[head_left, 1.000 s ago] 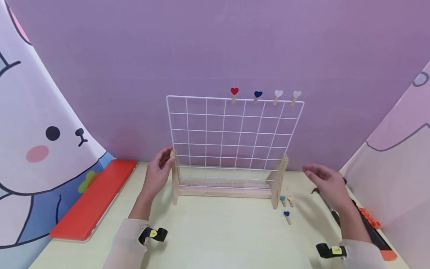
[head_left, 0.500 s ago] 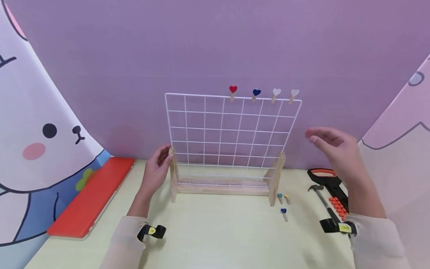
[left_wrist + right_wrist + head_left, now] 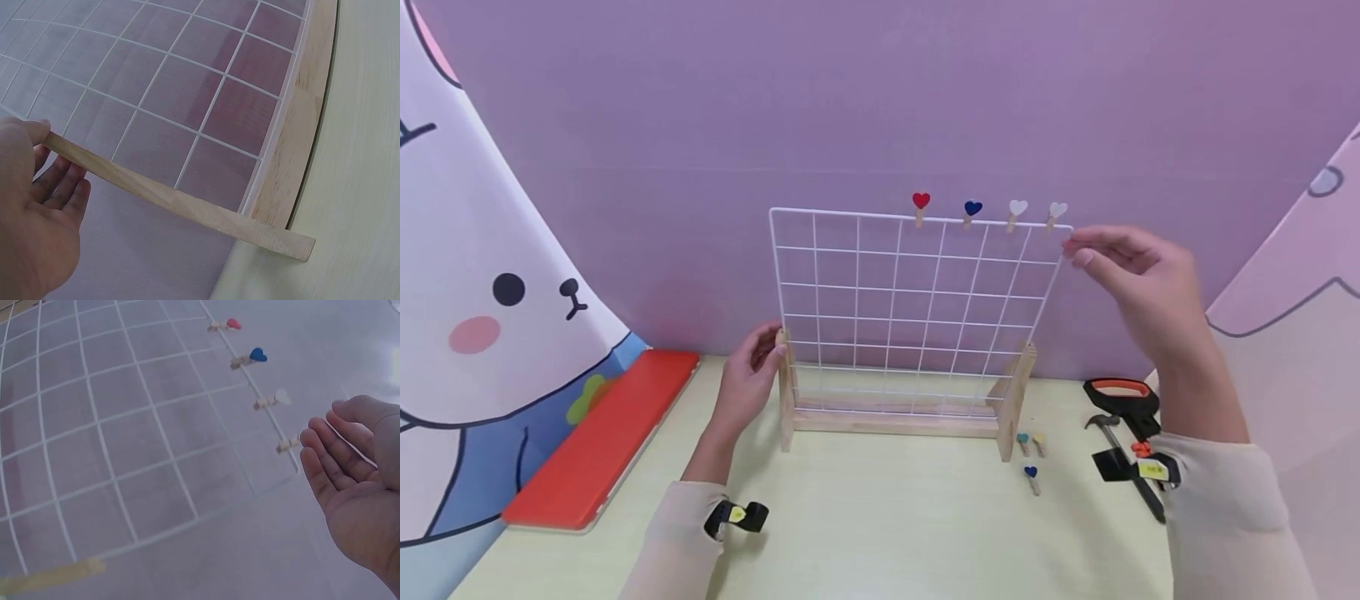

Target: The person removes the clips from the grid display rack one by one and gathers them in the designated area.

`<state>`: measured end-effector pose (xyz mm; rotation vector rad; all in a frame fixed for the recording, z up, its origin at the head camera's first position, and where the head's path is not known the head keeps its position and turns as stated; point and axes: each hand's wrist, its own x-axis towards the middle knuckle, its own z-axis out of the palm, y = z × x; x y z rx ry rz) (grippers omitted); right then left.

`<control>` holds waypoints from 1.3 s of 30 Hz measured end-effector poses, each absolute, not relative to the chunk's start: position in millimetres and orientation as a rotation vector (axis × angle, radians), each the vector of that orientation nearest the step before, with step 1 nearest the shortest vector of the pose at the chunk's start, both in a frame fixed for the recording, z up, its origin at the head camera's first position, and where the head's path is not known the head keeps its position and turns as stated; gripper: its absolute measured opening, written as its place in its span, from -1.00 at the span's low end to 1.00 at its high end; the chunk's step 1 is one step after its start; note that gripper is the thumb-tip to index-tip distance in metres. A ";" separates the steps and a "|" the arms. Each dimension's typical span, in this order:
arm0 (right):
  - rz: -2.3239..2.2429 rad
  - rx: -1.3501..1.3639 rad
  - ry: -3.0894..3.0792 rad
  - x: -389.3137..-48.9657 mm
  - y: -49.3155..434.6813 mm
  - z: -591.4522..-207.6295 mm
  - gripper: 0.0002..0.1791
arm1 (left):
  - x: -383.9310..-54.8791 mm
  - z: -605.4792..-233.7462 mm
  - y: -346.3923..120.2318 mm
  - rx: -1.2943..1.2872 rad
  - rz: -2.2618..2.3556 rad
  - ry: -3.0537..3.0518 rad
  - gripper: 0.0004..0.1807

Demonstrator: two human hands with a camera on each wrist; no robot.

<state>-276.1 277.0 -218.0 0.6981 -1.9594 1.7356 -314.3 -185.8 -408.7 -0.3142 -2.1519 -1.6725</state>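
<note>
A white wire grid (image 3: 199, 133) stands upright in a wooden stand (image 3: 895, 423). My left hand (image 3: 748, 377) pinches the top of the stand's left post (image 3: 169, 199) between thumb and fingers. Along the grid's top wire sit small wooden clothespins with hearts: a red one (image 3: 921, 200), a blue one (image 3: 973, 207) and two white ones, the outer white clothespin (image 3: 1057, 210) closest to the corner. My right hand (image 3: 1150, 283) is raised beside that top right corner, fingers loosely bent and holding nothing. In the right wrist view its fingertips overlap the outer clothespin's heart.
On the table right of the stand lie a teal-heart clothespin (image 3: 1023, 440), a yellow-heart clothespin (image 3: 1039, 442) and a blue-heart clothespin (image 3: 1032, 477). Farther right are a hammer (image 3: 1105, 422) and a black-and-orange tool (image 3: 1123, 398). A long red case (image 3: 606, 437) lies at the left.
My right hand has risen from low over the right side of the table, then moved left to the grid's top right corner. The left hand has stayed on the post.
</note>
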 end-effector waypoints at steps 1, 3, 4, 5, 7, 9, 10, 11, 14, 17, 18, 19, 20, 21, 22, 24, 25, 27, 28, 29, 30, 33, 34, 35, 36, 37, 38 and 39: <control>1.743 0.708 -1.951 -277.5 273.5 -215.1 -0.67 | -314.1 -408.7 -186.5 -0.314 -1.672 -2.149 -0.53; 1.761 0.728 -1.931 -280.2 267.1 -209.7 -0.67 | -313.8 -408.8 -187.4 -0.314 -1.675 -2.145 -0.53; 1.764 0.735 -1.925 -281.2 264.4 -207.1 -0.67 | -313.9 -409.0 -187.7 -0.316 -1.674 -2.143 -0.53; 1.767 0.742 -1.920 -282.1 262.1 -204.8 -0.67 | -314.0 -409.2 -188.0 -0.316 -1.675 -2.143 -0.53; 1.768 0.753 -1.909 -283.3 258.2 -200.6 -0.67 | -314.2 -409.4 -188.1 -0.320 -1.676 -2.143 -0.54; 1.764 0.752 -1.909 -284.3 255.3 -196.6 -0.68 | -314.4 -408.8 -188.0 -0.322 -1.677 -2.147 -0.53; 1.765 0.751 -1.904 -284.9 254.1 -194.8 -0.68 | -314.5 -408.6 -187.7 -0.325 -1.678 -2.150 -0.53; 1.767 0.748 -1.903 -285.5 252.8 -193.1 -0.68 | -314.5 -408.1 -187.3 -0.324 -1.679 -2.152 -0.53; 1.774 0.742 -1.899 -287.7 247.9 -188.0 -0.69 | -314.5 -406.8 -187.5 -0.319 -1.673 -2.156 -0.53; 1.788 0.747 -1.889 -289.9 242.2 -183.1 -0.70 | -314.4 -406.2 -188.1 -0.313 -1.663 -2.164 -0.52; 1.790 0.753 -1.887 -290.7 240.3 -181.6 -0.70 | -314.4 -406.2 -188.2 -0.313 -1.663 -2.164 -0.52; 1.787 0.757 -1.888 -291.5 238.4 -180.0 -0.71 | -314.3 -406.4 -188.2 -0.312 -1.662 -2.167 -0.52; 1.781 0.765 -1.889 -292.4 236.5 -178.6 -0.71 | -314.3 -406.6 -188.1 -0.315 -1.663 -2.168 -0.52; 1.784 0.776 -1.886 -293.3 234.4 -177.3 -0.72 | -314.2 -406.8 -187.9 -0.317 -1.664 -2.167 -0.52; 1.784 0.787 -1.886 -294.2 232.5 -176.2 -0.73 | -314.1 -407.0 -187.6 -0.320 -1.665 -2.168 -0.52; 1.780 0.811 -1.885 -295.3 228.6 -174.6 -0.74 | -314.2 -407.4 -186.8 -0.326 -1.667 -2.166 -0.52; 1.781 0.825 -1.880 -295.9 226.6 -174.0 -0.75 | -314.3 -407.4 -186.3 -0.327 -1.666 -2.165 -0.52; 1.796 0.851 -1.866 -296.8 222.6 -173.3 -0.76 | -315.0 -407.5 -185.5 -0.330 -1.666 -2.163 -0.52; 1.803 0.859 -1.859 -297.1 220.7 -173.0 -0.77 | -315.6 -407.7 -185.1 -0.333 -1.669 -2.161 -0.52; 1.809 0.865 -1.852 -297.4 218.7 -172.8 -0.77 | -316.4 -408.1 -184.8 -0.336 -1.672 -2.158 -0.52; 1.818 0.869 -1.845 -298.0 217.0 -172.6 -0.78 | -316.9 -408.3 -184.4 -0.340 -1.672 -2.156 -0.52; 1.825 0.858 -1.851 -299.0 212.3 -170.3 -0.78 | -318.4 -409.2 -183.9 -0.345 -1.673 -2.156 -0.52; 1.827 0.849 -1.854 -299.5 210.9 -169.3 -0.78 | -318.6 -409.3 -183.8 -0.345 -1.672 -2.157 -0.52; 1.821 0.840 -1.865 -300.0 209.6 -168.3 -0.78 | -318.6 -409.3 -183.9 -0.343 -1.668 -2.160 -0.52; 1.818 0.831 -1.872 -300.7 208.2 -167.2 -0.78 | -318.6 -409.2 -184.0 -0.340 -1.667 -2.160 -0.52; 1.808 0.825 -1.883 -301.2 206.7 -166.1 -0.77 | -318.8 -409.4 -184.3 -0.338 -1.667 -2.160 -0.52; 1.803 0.822 -1.890 -302.0 205.2 -165.2 -0.77 | -319.1 -409.6 -184.5 -0.338 -1.669 -2.159 -0.52; 1.807 0.820 -1.894 -303.0 203.4 -164.3 -0.77 | -319.3 -409.7 -184.6 -0.339 -1.670 -2.157 -0.52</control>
